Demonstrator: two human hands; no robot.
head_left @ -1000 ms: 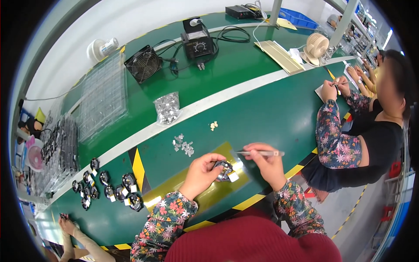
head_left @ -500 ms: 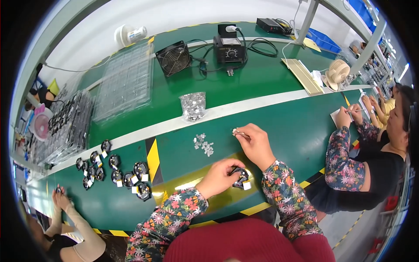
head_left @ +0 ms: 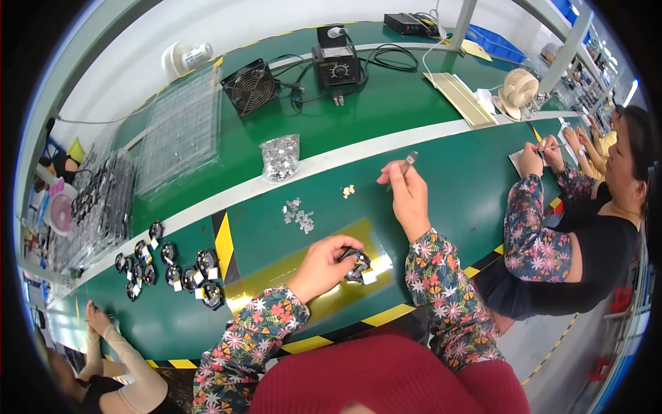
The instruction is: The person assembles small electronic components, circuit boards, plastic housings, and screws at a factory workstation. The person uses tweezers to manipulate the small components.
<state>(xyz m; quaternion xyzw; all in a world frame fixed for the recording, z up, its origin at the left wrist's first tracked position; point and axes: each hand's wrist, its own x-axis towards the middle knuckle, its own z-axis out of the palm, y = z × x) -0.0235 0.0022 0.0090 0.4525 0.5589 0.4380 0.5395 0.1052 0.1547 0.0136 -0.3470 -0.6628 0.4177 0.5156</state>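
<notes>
My left hand rests over the yellow transparent sheet, its fingers closed on a round black electronic part with a white tag. Off to the right, my right hand is raised above the green bench and pinches metal tweezers, whose end sticks up past the fingers; the tips are hidden. A few small beige pieces lie left of that hand. Nearer to my left hand is a loose scatter of small grey metal pieces.
Several similar round parts stand at the left, past a striped tape line. A plastic bag of grey pieces lies against the pale rail. Behind are a black fan and a control box. Co-workers sit at both sides.
My right hand has lifted off the beige pieces and turned, so the tweezers' end points up and the pieces show. My left hand still holds the round part. The view has shifted slightly.
</notes>
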